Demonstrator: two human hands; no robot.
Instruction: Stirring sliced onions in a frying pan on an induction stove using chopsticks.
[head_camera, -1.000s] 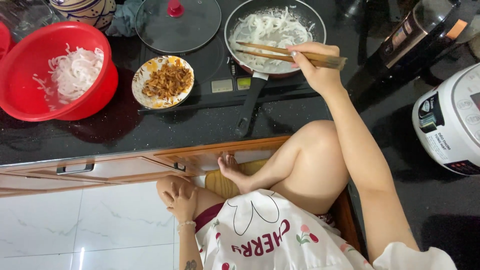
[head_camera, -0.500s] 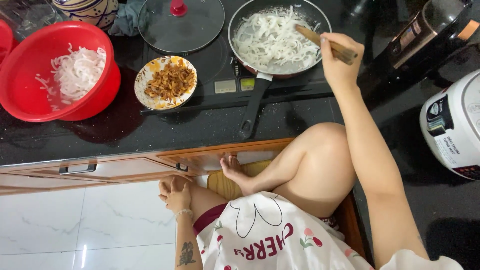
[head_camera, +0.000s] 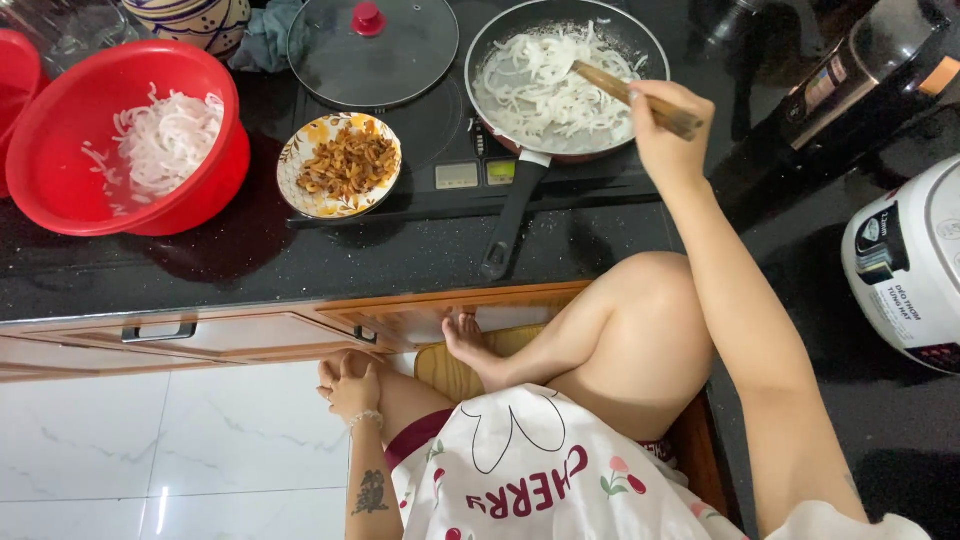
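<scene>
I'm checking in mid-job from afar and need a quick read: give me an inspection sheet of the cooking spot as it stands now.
Surface: black counter, glossy, with the cooktop set on it.
Job's things: pan of white strips on the cooktop; chopsticks reaching into it.
Clutter: red bowl of white strips, small plate of brown bits, glass lid, patterned jar, rice cooker, dark appliance.
Hands: right hand with fingers closed on the chopsticks; left hand resting on the left knee, holding nothing.
Cables: nothing seen.
Surroundings: wooden drawers, white tiled floor.
</scene>
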